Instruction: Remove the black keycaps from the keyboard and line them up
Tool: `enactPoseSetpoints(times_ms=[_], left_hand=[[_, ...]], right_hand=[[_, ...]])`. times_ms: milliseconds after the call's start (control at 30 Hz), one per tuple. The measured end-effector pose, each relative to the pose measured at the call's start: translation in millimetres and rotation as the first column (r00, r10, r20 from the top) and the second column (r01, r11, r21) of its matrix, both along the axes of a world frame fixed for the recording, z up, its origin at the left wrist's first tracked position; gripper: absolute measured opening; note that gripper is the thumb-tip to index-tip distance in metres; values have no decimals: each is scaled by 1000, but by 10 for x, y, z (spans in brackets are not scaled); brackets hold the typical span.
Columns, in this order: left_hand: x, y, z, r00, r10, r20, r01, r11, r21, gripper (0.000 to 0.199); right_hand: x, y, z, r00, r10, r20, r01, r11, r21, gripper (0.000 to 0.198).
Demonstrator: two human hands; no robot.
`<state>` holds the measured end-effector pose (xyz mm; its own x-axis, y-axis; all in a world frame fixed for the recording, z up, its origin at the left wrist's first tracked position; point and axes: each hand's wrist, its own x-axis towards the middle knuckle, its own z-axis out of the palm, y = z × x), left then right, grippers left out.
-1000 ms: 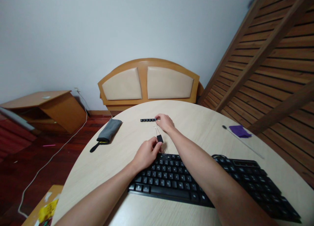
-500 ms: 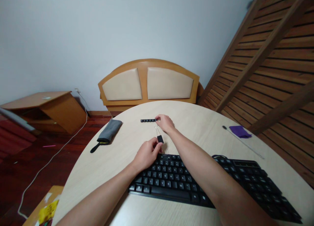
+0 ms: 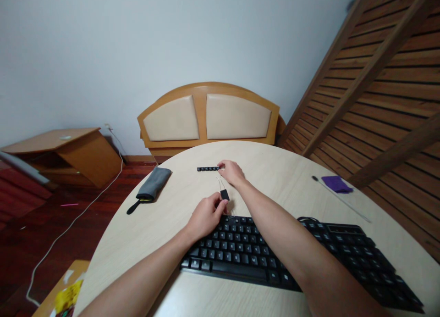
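My left hand is closed around a keycap puller, which has a black handle and thin wire prongs at both ends. It holds the puller just above the far edge of a black keyboard. Farther off on the table lies a straight row of several black keycaps. At the row's right end, the fingertips of my right hand pinch the last keycap, which they partly cover. My right forearm crosses over the keyboard and hides some of its keys.
On the round table, a grey pouch with a black strap lies at left. A purple cloth and a thin brush are at right. Behind the table stands a padded headboard; a slatted wooden panel leans at right.
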<state>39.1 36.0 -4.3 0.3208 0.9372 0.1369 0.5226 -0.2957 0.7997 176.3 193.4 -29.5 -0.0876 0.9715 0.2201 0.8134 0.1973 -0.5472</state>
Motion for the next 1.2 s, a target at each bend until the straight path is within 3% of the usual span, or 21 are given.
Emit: enactPoseSetpoints(times_ms=[833,1067,1200], left_hand=[[-7,17,-27,1000,-11,0,11,1000,11,29],[-13,15,-32,1000,-26,5,26,1000,16,29],[-13,17,-42,999,-49,17,49,998,30,28]], right_hand=[[0,-6,13,999,27,35,-26,999,-22,28],[147,-95,341,982,91,164,-70,989,-134,55],[339,-389,577,959,175,222,-127,969,-214,47]])
